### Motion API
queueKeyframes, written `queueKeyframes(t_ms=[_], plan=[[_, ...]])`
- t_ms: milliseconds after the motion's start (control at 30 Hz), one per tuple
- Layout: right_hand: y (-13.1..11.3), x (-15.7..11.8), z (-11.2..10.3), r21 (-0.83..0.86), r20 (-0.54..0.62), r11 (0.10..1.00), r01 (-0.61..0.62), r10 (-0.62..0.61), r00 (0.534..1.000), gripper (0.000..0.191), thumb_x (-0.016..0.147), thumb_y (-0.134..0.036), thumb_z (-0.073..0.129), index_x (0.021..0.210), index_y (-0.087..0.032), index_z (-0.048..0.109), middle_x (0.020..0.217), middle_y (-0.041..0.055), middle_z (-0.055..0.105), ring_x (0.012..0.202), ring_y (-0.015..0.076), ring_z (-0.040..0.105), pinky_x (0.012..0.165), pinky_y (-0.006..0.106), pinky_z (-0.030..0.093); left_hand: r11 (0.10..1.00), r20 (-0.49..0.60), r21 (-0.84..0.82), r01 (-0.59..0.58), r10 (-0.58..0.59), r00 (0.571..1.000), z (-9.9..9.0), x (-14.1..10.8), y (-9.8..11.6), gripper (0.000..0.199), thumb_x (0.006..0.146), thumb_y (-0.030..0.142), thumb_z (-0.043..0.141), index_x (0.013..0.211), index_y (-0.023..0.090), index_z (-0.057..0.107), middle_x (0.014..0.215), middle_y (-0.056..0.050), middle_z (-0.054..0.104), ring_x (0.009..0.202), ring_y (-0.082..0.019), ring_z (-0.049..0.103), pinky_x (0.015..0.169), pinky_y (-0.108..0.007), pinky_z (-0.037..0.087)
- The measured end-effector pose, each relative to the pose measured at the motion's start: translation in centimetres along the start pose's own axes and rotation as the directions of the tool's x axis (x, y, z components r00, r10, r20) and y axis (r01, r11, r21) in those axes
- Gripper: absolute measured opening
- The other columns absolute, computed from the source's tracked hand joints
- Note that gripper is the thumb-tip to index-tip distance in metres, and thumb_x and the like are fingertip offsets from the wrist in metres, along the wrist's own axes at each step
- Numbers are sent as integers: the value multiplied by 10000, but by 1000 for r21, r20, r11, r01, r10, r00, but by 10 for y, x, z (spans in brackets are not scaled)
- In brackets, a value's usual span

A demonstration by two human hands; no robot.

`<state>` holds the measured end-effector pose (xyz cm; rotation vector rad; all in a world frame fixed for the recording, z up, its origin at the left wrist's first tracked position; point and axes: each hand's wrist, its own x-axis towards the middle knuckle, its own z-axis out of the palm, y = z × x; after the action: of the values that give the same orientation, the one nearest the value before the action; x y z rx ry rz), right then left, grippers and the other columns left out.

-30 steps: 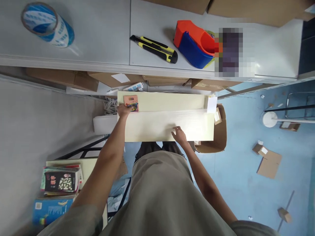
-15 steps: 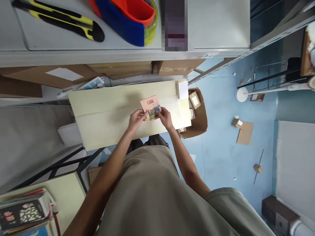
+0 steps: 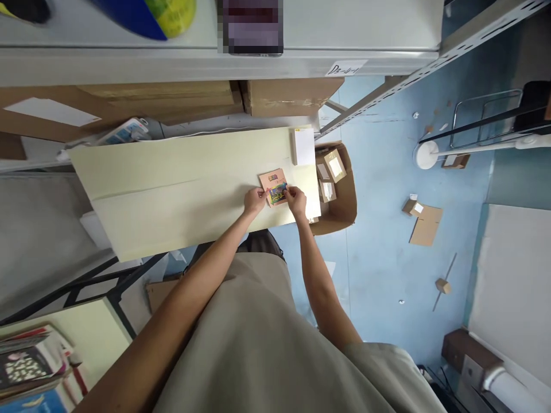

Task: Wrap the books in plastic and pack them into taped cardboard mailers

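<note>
Both hands pinch a small pink printed card [image 3: 270,179] that carries a colourful picture on its lower half; whether it is a single card or a thin booklet, I cannot tell. My left hand [image 3: 255,201] closes on its lower left edge. On the lower right side, the fingers of my right hand [image 3: 297,202] grip it over the picture. The card is over the right part of the pale yellow table [image 3: 181,178]. A white box [image 3: 303,147] lies on the table just beyond my right hand.
An open cardboard box [image 3: 348,195] holding small cartons stands off the table's right end. A grey metal shelf [image 3: 344,34] crosses above the far side, with cardboard boxes [image 3: 293,97] below it. Books [image 3: 34,361] are stacked at lower left.
My view has shifted to the right. The card and both hands are now nearer the white box and the table's right end. The card stays gripped in both hands.
</note>
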<state>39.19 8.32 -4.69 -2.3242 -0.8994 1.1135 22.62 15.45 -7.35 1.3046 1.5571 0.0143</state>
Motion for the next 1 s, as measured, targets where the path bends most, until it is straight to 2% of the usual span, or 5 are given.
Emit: queueKeyframes(t_ms=[133,267,600,767,1000], plan=[[8,0,6,-37,-38,999,23,-24,999,298,1044,-382,548,1164,-157,701,1171,148,772,1056,248,701,987,336,529,999,-24,19,41,-41,999,4,-2,3,131,965,290,692,955,174,752,1110,-136,826,1022,-278,764,844,-322,520],[15,3,5,-98,-262,993,-58,30,964,352,1072,-394,525,1286,-143,649,1315,201,670,1208,290,636,1056,383,502,995,-39,56,82,-79,996,9,-5,8,140,1001,296,645,968,178,714,1137,-143,816,1055,-282,753,857,-330,514],[20,13,7,-127,-344,988,87,-127,930,134,1014,-234,534,974,-205,659,1110,155,679,1080,298,635,1003,444,536,996,-115,63,61,-54,992,2,-11,10,93,1000,296,666,1015,209,696,1163,-102,817,1069,-259,755,879,-330,524],[10,-8,21,-192,-209,932,308,-345,915,121,1029,-210,556,990,-217,671,1336,159,680,1254,302,595,1065,461,545,996,-144,88,11,2,990,0,-14,8,112,1002,310,661,978,208,702,1106,-107,820,1033,-272,757,900,-353,522],[9,-20,51,-297,-53,893,337,-368,928,242,1101,-216,463,1149,-194,699,1517,144,623,1312,295,586,1038,457,587,984,-160,178,-13,42,986,-5,-15,8,241,1020,401,631,1059,171,693,1096,-163,796,1097,-325,743,995,-412,523]])
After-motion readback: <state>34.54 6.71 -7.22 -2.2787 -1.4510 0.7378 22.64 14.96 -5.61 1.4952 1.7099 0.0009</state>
